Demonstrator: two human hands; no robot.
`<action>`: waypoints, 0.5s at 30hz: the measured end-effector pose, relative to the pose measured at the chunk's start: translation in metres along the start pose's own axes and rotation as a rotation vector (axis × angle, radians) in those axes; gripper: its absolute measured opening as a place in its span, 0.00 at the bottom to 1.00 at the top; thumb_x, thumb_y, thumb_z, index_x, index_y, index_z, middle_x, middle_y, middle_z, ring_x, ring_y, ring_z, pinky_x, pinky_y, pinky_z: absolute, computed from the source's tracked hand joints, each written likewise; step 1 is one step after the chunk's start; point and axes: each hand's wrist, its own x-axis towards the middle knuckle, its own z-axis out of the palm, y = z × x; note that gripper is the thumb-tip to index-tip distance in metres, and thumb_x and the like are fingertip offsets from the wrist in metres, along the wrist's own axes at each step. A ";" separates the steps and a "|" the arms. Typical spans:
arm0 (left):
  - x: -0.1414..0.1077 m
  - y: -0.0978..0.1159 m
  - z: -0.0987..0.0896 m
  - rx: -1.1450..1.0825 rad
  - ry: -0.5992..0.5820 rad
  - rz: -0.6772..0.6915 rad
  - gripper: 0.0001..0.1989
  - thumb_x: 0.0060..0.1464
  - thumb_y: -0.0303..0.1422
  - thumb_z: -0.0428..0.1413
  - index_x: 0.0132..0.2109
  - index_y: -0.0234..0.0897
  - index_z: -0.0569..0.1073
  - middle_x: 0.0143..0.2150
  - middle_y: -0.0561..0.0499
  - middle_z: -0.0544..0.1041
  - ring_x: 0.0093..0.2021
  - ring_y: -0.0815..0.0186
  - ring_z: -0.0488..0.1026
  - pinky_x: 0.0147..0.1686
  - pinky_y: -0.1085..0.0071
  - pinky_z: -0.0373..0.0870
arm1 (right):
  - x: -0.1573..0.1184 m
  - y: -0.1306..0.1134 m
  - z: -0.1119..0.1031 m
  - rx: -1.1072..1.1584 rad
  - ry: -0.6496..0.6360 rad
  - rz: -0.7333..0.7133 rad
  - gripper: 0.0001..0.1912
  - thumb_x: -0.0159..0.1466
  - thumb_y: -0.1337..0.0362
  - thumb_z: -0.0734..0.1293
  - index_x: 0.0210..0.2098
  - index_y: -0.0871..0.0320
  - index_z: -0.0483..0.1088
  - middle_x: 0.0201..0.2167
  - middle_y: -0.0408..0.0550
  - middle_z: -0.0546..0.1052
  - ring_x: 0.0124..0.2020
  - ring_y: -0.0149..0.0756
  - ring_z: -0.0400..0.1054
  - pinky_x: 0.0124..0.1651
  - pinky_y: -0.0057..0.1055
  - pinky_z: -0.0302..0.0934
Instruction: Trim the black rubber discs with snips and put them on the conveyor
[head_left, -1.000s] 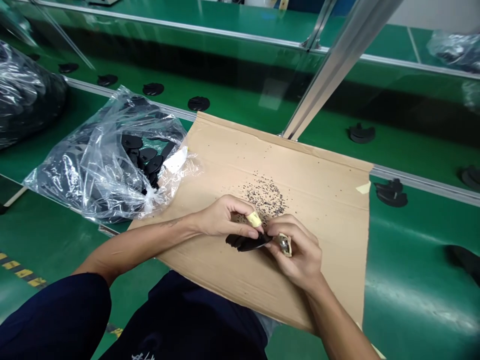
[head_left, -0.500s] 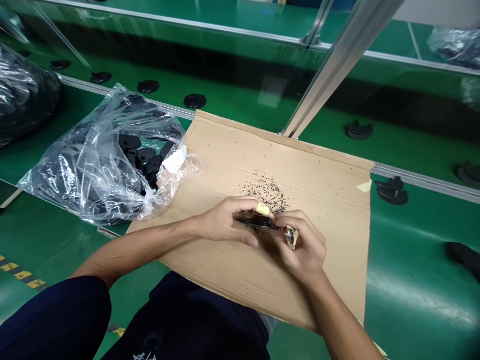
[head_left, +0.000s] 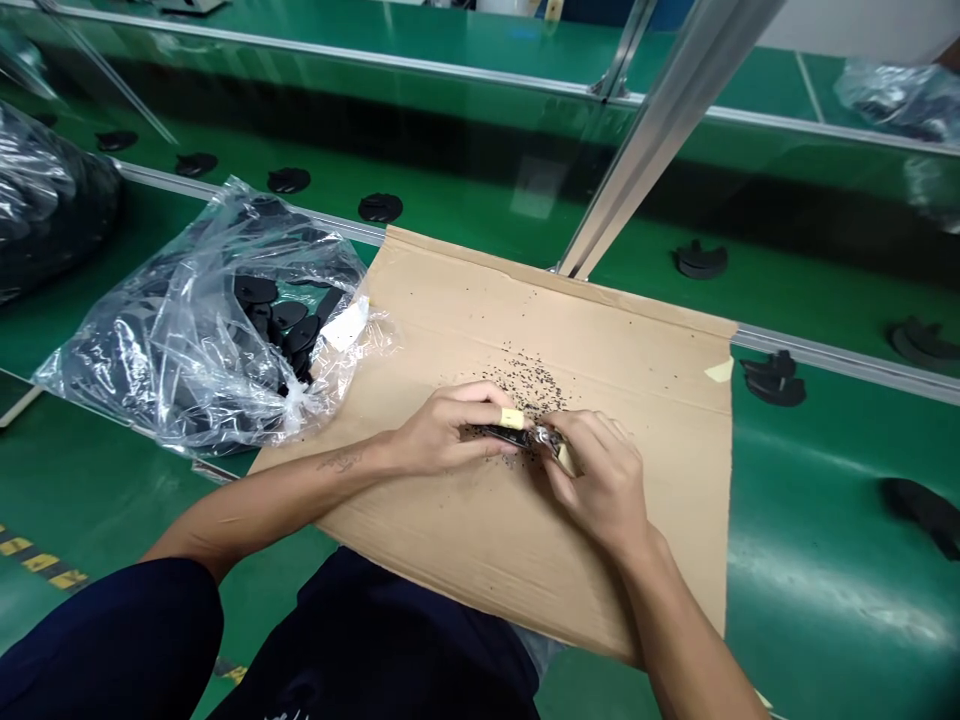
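My left hand is closed around a dark flat plastic part, pinched between fingers and thumb. Yellow tape wraps one of its fingers. In my right hand sits a small shiny metal tool with a cream wrapping; its exact kind is mostly hidden by the fingers. The tool's metal end meets the right end of the black part. Both hands are just above a cardboard sheet, near a scatter of tiny black bits.
A clear plastic bag of black oval parts lies at left, overlapping the cardboard. Another full bag is beyond it. Black parts sit spaced along the green surface behind. A metal post rises behind the cardboard. More black parts lie at right.
My right hand has brought the metal tool leftward onto the black part. My left fingers and thumb have closed in on the part, which now shows less. The view has shifted slightly.
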 end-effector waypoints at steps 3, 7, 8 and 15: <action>0.000 0.000 0.000 0.012 -0.006 0.007 0.12 0.60 0.30 0.62 0.51 0.35 0.80 0.41 0.45 0.79 0.42 0.67 0.78 0.43 0.69 0.78 | -0.001 -0.001 -0.001 -0.013 -0.027 -0.017 0.11 0.66 0.70 0.65 0.47 0.56 0.73 0.34 0.50 0.79 0.34 0.41 0.70 0.35 0.37 0.61; 0.000 -0.001 -0.001 0.030 -0.014 0.031 0.12 0.61 0.30 0.62 0.51 0.34 0.79 0.41 0.45 0.79 0.42 0.67 0.78 0.42 0.70 0.78 | -0.001 -0.001 -0.003 -0.033 -0.028 -0.007 0.12 0.66 0.70 0.65 0.48 0.57 0.74 0.33 0.50 0.79 0.34 0.40 0.70 0.35 0.36 0.60; 0.000 -0.001 -0.002 0.036 -0.015 0.039 0.12 0.61 0.30 0.62 0.51 0.34 0.79 0.41 0.45 0.79 0.42 0.67 0.78 0.42 0.70 0.78 | -0.001 -0.001 -0.003 -0.036 -0.026 -0.006 0.12 0.66 0.70 0.65 0.48 0.56 0.74 0.33 0.50 0.79 0.34 0.40 0.70 0.35 0.36 0.60; 0.000 -0.003 -0.002 0.040 -0.012 0.068 0.13 0.61 0.29 0.62 0.52 0.32 0.79 0.41 0.44 0.79 0.41 0.68 0.78 0.40 0.72 0.77 | -0.003 0.001 -0.004 -0.067 -0.034 -0.029 0.11 0.68 0.68 0.65 0.49 0.59 0.75 0.29 0.49 0.78 0.30 0.37 0.70 0.33 0.33 0.62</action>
